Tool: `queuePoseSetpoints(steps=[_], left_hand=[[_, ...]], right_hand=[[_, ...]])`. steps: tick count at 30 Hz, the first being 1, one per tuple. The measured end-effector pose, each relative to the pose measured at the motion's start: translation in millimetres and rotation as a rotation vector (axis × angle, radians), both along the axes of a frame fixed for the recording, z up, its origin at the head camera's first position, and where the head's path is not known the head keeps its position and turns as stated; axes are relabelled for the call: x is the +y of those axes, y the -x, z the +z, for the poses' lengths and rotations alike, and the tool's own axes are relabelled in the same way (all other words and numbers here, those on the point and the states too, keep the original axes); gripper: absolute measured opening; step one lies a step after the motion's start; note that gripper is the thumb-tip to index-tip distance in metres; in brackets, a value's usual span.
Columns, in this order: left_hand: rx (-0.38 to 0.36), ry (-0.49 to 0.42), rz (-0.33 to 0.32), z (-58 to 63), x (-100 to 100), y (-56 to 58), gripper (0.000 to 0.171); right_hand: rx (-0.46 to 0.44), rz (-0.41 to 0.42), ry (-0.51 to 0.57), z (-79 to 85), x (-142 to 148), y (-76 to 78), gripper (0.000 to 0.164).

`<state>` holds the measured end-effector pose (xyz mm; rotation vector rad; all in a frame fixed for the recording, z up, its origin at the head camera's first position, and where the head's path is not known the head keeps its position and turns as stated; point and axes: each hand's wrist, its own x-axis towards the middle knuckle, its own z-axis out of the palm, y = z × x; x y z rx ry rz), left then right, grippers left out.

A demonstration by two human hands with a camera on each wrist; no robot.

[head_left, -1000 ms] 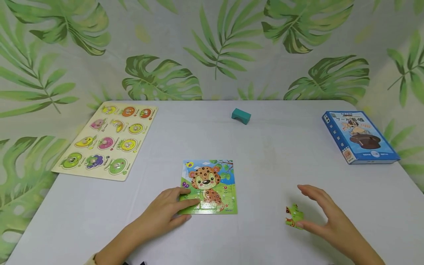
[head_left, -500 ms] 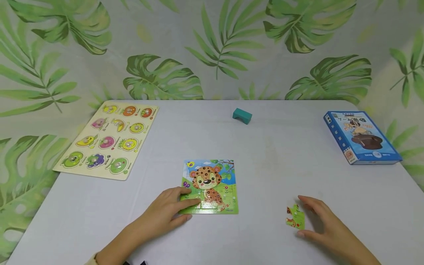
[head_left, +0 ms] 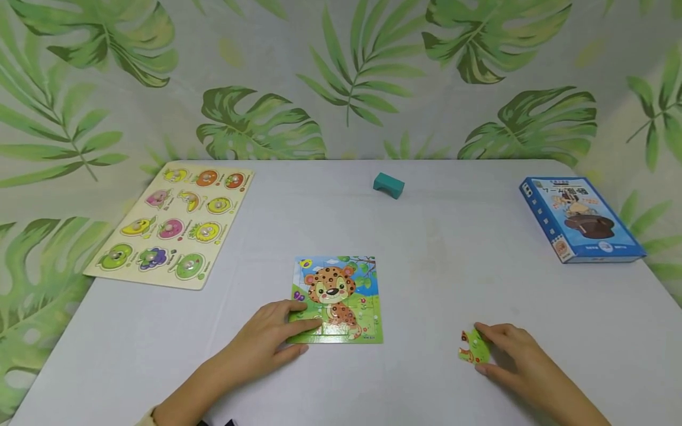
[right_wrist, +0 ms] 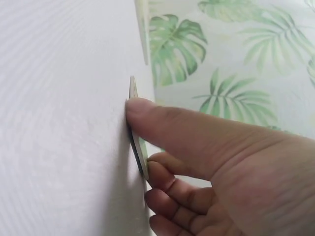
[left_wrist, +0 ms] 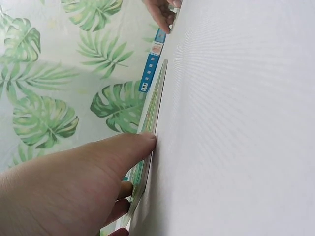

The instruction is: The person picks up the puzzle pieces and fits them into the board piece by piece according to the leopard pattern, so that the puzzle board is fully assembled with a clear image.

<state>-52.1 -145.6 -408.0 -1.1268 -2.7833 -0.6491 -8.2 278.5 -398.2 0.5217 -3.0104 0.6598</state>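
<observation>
A square leopard jigsaw puzzle (head_left: 351,284) lies flat on the white table. My left hand (head_left: 266,334) rests on its lower left part, the fingertips on the picture and the thumb by the lower left edge. To the right of the puzzle, my right hand (head_left: 519,361) pinches a green and brown puzzle piece (head_left: 474,349) by opposite edges between thumb and index finger. In the right wrist view the piece (right_wrist: 140,152) shows edge-on, very close to the table, one end seemingly a little raised. The other fingers of that hand (right_wrist: 211,162) are curled beside it.
A wooden fruit peg board (head_left: 173,228) lies at the back left. At the back middle stands a teal arch block (head_left: 389,185). A blue game box (head_left: 583,222) lies at the back right. Leaf-print cloth (head_left: 346,77) borders the table (head_left: 415,378).
My right thumb and index finger have closed in on the puzzle piece and now hold its edges; the piece has tilted slightly. The left hand has stayed on the puzzle.
</observation>
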Motion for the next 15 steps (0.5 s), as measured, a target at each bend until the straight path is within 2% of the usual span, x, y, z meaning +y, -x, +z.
queuePoseSetpoints(steps=[3, 6, 10, 15], left_hand=[[-0.001, -0.008, -0.003, -0.5, -0.2, -0.1, 0.042], [-0.005, -0.014, 0.002, -0.8, -0.1, -0.8, 0.041], [-0.020, -0.017, 0.017, -0.2, 2.0, -2.4, 0.040], [-0.025, 0.010, 0.048, 1.6, 6.3, -4.6, 0.039]], right_hand=[[-0.041, -0.019, 0.003, 1.1, -3.6, 0.0, 0.061], [0.006, -0.012, 0.013, 1.6, -7.5, -0.1, 0.061], [0.124, 0.059, 0.072, 7.1, -15.6, 1.5, 0.064], [0.129, 0.145, 0.162, 24.4, -37.8, 9.7, 0.067]])
